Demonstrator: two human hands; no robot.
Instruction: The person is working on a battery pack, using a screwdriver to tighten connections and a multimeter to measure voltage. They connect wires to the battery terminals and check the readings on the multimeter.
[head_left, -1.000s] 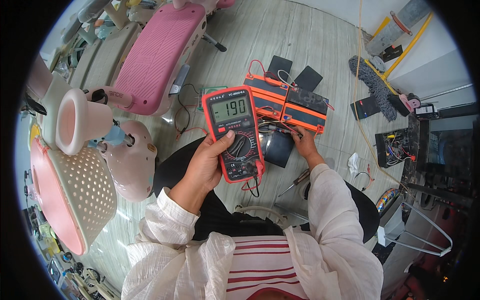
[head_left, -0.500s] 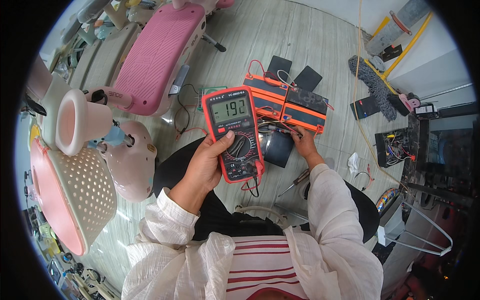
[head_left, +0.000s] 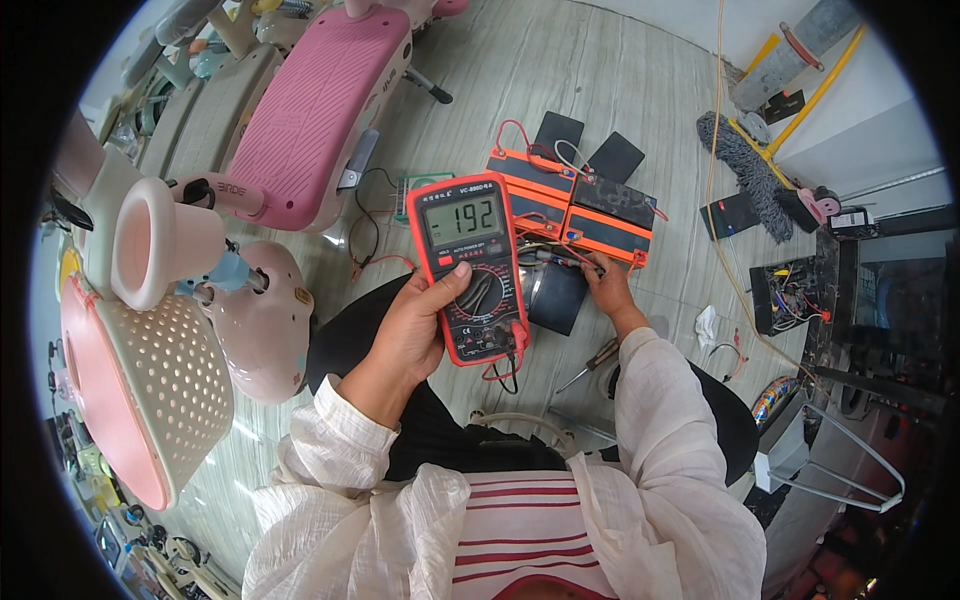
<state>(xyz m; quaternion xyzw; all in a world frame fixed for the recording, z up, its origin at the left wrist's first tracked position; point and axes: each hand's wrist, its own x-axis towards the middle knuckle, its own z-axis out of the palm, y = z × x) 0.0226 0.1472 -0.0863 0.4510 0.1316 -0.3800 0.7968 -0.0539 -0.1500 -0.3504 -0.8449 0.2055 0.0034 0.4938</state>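
My left hand is closed round a red and black digital multimeter, its thumb lying on the front beside the dial. A red and a black lead plug into the meter's lower end. Beyond it, several orange and black battery packs lie wired together on the floor. My right hand is at their near edge, fingers closed by a bundle of thin wires; what exactly they pinch is too small to make out. Below the wires rests a black box-shaped piece. A green circuit board is partly hidden behind the meter.
Pink and cream children's scooters and a perforated basket crowd the left. A screwdriver lies near my right forearm. At the right are a grey mop head, an open box of wires and a white metal frame.
Both hands and the multimeter stay nearly in place. The last digit on the meter's display is now fully formed.
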